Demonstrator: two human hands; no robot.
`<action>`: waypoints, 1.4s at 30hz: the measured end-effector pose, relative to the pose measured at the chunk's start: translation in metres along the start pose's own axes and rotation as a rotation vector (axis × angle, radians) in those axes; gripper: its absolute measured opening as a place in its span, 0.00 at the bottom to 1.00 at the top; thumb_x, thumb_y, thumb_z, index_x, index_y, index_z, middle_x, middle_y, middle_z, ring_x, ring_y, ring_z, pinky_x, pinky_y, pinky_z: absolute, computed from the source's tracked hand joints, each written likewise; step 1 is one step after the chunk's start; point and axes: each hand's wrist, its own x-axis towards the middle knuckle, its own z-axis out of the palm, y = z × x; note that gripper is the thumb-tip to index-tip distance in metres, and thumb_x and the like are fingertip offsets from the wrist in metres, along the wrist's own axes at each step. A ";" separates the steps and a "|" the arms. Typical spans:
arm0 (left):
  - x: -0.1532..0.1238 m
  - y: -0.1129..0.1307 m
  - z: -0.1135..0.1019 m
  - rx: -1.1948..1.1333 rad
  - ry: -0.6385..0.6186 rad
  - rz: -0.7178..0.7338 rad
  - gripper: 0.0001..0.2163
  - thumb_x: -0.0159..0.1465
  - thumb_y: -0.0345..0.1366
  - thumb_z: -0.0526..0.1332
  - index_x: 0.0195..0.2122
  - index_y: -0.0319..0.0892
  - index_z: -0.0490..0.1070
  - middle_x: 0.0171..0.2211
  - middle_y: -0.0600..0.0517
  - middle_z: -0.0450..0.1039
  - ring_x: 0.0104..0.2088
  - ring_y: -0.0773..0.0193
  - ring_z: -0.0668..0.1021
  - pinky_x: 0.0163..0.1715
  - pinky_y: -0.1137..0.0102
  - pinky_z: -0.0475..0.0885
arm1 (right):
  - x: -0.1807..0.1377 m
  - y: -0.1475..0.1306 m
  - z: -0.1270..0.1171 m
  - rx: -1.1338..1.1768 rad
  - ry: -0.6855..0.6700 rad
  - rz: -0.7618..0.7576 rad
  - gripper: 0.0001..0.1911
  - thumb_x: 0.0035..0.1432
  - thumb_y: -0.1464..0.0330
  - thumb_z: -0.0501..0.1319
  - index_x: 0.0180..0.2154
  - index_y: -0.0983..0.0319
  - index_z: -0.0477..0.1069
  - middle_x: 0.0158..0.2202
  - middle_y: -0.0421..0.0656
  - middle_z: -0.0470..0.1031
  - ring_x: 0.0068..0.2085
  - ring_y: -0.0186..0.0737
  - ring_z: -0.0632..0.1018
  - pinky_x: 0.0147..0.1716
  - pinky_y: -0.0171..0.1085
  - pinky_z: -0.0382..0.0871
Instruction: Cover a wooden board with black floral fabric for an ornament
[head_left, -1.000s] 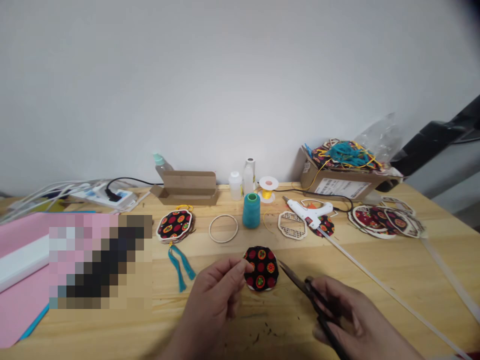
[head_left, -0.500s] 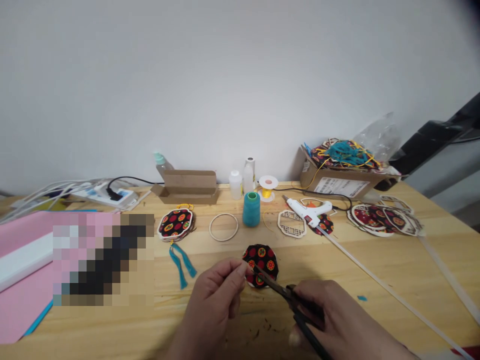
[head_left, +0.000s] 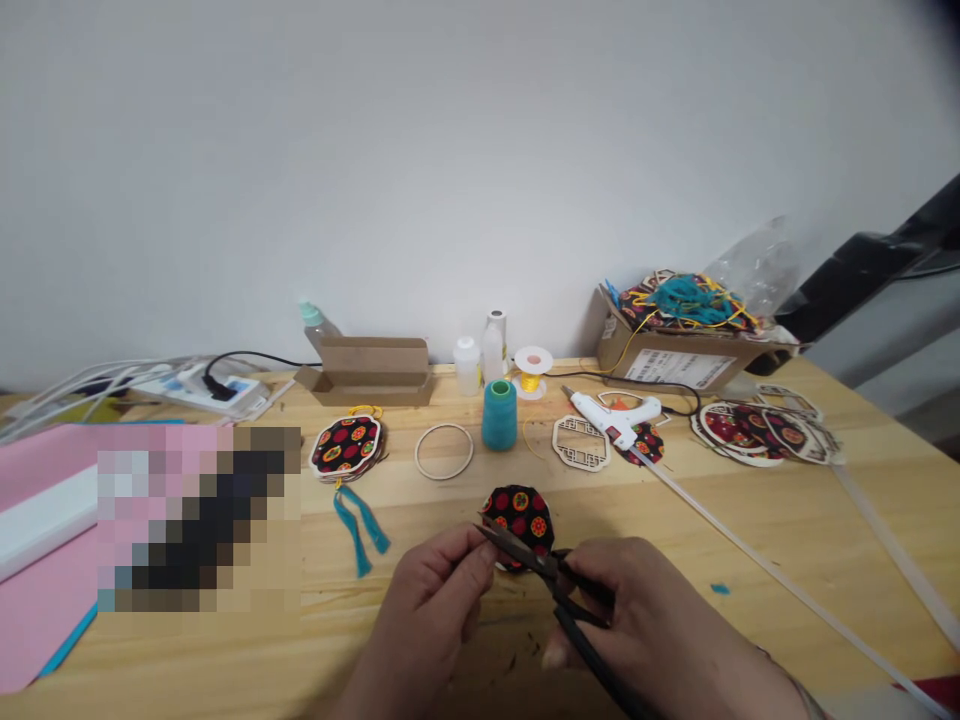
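Observation:
My left hand [head_left: 439,590] pinches the left edge of a roundish piece of black fabric [head_left: 529,510] printed with red and orange flowers. A pale rim shows along part of its edge. In my right hand [head_left: 637,610] are black-handled scissors [head_left: 544,565]. Their blades lie across the lower left of the fabric, with the tips by my left fingertips. Whether the blades are cutting into the cloth I cannot tell. Dark scraps [head_left: 514,660] lie on the table below.
A teal thread cone [head_left: 499,418], a wooden ring [head_left: 444,452] and a lattice frame [head_left: 581,443] stand or lie beyond my hands. A white glue gun [head_left: 619,415] trails a long stick rightward. At left is a tasselled ornament [head_left: 346,447]; a filled cardboard box [head_left: 667,365] stands back right.
The scissors and my right hand have moved left, bringing the blade tips over by my left fingertips. My left hand keeps its pinch on the fabric.

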 end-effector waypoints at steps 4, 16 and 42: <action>0.001 0.000 -0.002 0.050 -0.005 -0.002 0.13 0.56 0.43 0.60 0.30 0.37 0.75 0.13 0.60 0.51 0.15 0.73 0.53 0.15 0.75 0.46 | 0.001 0.003 0.000 0.038 -0.003 -0.030 0.13 0.48 0.60 0.62 0.22 0.62 0.68 0.18 0.33 0.60 0.22 0.28 0.58 0.19 0.29 0.48; 0.005 -0.003 -0.004 -0.165 0.099 -0.014 0.11 0.53 0.42 0.64 0.28 0.38 0.73 0.15 0.61 0.54 0.15 0.76 0.54 0.14 0.77 0.46 | -0.019 0.013 -0.015 -0.178 -0.006 -0.100 0.06 0.44 0.68 0.64 0.22 0.61 0.67 0.22 0.34 0.69 0.24 0.29 0.65 0.21 0.29 0.51; 0.006 -0.005 0.003 -0.473 -0.046 -0.012 0.29 0.50 0.59 0.58 0.45 0.43 0.72 0.20 0.57 0.59 0.19 0.73 0.53 0.18 0.76 0.47 | 0.028 -0.011 0.025 0.737 0.192 -0.032 0.15 0.46 0.65 0.64 0.38 0.63 0.72 0.28 0.39 0.71 0.31 0.34 0.72 0.32 0.34 0.66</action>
